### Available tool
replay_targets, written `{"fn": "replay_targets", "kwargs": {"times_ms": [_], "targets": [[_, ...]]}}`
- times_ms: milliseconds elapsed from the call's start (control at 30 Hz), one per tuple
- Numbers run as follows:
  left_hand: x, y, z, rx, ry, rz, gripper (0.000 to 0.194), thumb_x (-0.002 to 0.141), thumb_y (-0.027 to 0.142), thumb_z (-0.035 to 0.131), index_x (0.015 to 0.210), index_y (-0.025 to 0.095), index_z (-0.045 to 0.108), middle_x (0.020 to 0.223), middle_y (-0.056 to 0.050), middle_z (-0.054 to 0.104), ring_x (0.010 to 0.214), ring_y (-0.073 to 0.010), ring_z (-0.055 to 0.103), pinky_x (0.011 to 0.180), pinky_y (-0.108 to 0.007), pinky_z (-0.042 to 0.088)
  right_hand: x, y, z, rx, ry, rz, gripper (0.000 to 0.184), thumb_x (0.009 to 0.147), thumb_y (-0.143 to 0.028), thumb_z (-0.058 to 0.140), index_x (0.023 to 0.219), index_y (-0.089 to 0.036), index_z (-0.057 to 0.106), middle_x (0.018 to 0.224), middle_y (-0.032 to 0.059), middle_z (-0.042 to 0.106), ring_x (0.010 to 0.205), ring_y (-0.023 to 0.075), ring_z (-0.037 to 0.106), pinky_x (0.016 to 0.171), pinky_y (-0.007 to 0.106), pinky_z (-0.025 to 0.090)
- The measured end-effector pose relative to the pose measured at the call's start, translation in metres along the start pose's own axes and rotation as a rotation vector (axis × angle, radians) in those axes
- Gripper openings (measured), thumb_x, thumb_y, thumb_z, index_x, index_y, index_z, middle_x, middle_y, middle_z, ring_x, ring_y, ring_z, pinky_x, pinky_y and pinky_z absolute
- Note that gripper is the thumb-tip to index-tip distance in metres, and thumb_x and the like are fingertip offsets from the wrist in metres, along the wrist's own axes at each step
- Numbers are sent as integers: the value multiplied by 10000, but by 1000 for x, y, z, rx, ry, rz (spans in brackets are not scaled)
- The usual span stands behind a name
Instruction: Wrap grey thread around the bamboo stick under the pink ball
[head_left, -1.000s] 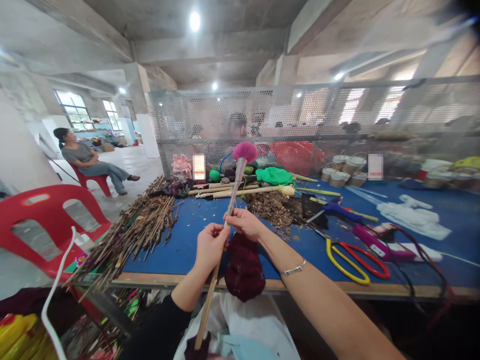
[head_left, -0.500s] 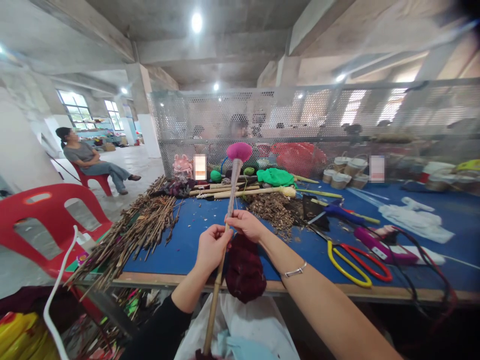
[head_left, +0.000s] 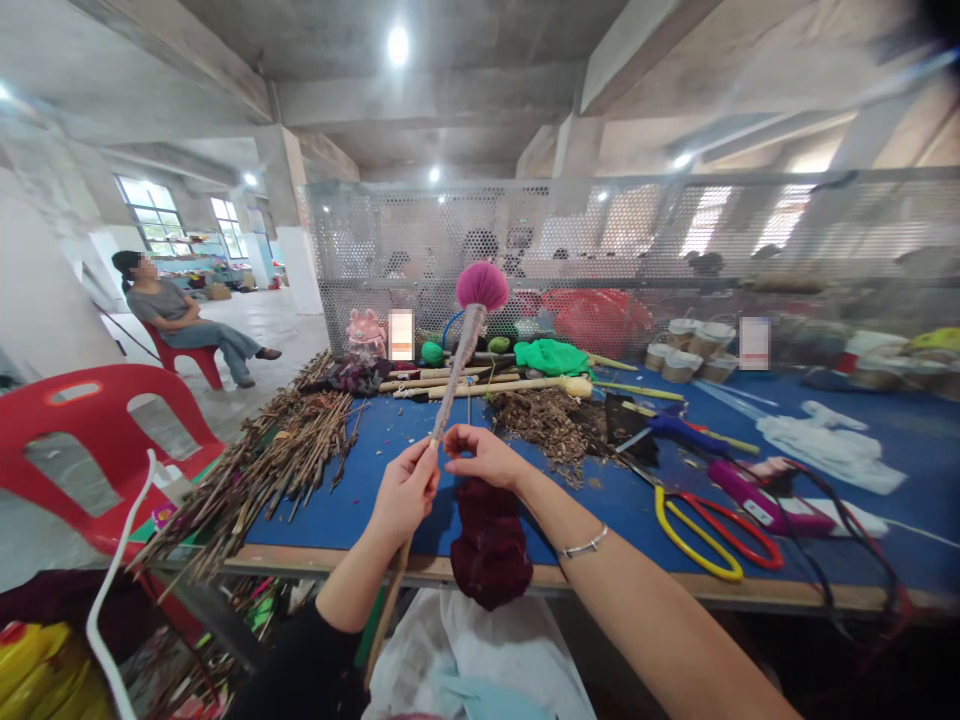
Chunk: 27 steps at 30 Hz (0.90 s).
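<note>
My left hand point(head_left: 407, 488) is closed around a thin wooden stick point(head_left: 386, 610), which leans with its top away from me. The stick's upper part has a pale greyish wrapping point(head_left: 457, 375), and a round pink fabric head point(head_left: 482, 287) sits at the top. Just right of the stick is my right hand point(head_left: 486, 456), its fingers curled but apart, with nothing visible between them. A thin line shows just above that hand; whether it is a thread, I cannot tell. Below the right hand, dark maroon fabric point(head_left: 491, 550) hangs over the table's front edge.
Dry twigs point(head_left: 292, 470) are heaped at the left, near a red chair point(head_left: 112, 440). Brown plant bits point(head_left: 544, 425) lie in the middle. Scissors point(head_left: 701, 535) with yellow and red handles and a purple tool with dark cords point(head_left: 765, 500) lie right. A perforated screen point(head_left: 600, 230) stands behind.
My right hand has come off the stick and its fingers have parted. The left hand has shifted slightly left and down, and the stick now leans more, its lower end further left.
</note>
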<state>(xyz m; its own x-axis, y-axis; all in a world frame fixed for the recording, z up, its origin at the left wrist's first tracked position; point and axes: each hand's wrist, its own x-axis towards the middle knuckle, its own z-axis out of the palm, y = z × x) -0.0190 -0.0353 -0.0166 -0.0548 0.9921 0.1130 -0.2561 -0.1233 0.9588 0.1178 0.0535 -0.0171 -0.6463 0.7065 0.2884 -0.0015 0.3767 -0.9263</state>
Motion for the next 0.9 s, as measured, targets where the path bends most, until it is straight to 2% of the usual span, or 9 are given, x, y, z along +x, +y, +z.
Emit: {"fn": "replay_targets", "kwargs": {"times_ms": [100,200,267,400,533,667,767,833,900], "targets": [[-9,16,-2,-42,26,40,534,706,503,634,1092,142,563,463,102,392,311,-18,255,284,-136,219,5,4,9,-133,12,21,286,675,-424,683,682,-154,587,681,-11,562,707,128,505,789,310,409],[-18,28,-1,-67,49,57,545,698,502,644,1090,132,563,465,99,400,307,-16,245,278,-136,215,4,4,15,187,-89,82,360,746,-501,604,713,-143,592,705,11,609,731,138,582,819,330,449],[-21,30,0,-66,44,53,557,701,496,644,1114,134,552,467,99,404,310,-17,244,278,-135,216,0,3,12,421,-180,172,364,740,-499,620,736,-138,573,675,16,628,658,139,623,684,293,512],[-20,24,0,-52,27,32,566,707,495,639,1133,134,543,468,97,404,317,-20,249,281,-133,217,-11,-3,-9,551,-486,326,369,698,-425,689,845,-107,576,664,57,676,469,129,619,373,178,462],[-16,19,-2,-44,31,-6,580,703,505,638,1140,136,545,472,98,394,313,-18,245,283,-131,191,-21,-21,-24,573,-851,396,488,669,-444,709,950,-67,579,797,122,697,526,153,653,353,174,475],[-10,18,-5,-22,11,17,538,744,483,608,1158,145,540,484,95,396,316,-15,242,290,-132,196,-34,-51,-9,486,-1051,459,550,672,-454,712,1043,-92,529,881,124,670,624,154,656,376,157,471],[-7,16,-7,2,15,59,518,755,470,602,1149,138,543,480,95,393,326,-24,267,294,-138,228,-48,-64,14,427,-999,500,567,675,-458,709,1077,-153,453,877,81,637,656,138,634,421,161,476],[-6,14,-7,20,16,65,518,754,472,603,1141,131,546,477,93,398,325,-27,278,294,-142,238,-60,-66,26,355,-831,500,567,676,-474,695,1073,-175,422,866,59,613,689,142,616,442,175,469],[-7,14,-7,27,23,54,527,746,475,611,1138,130,546,474,93,403,318,-25,277,290,-142,233,-71,-65,30,137,-599,471,459,718,-442,652,1033,-174,450,819,33,594,667,128,580,456,177,430]]}}
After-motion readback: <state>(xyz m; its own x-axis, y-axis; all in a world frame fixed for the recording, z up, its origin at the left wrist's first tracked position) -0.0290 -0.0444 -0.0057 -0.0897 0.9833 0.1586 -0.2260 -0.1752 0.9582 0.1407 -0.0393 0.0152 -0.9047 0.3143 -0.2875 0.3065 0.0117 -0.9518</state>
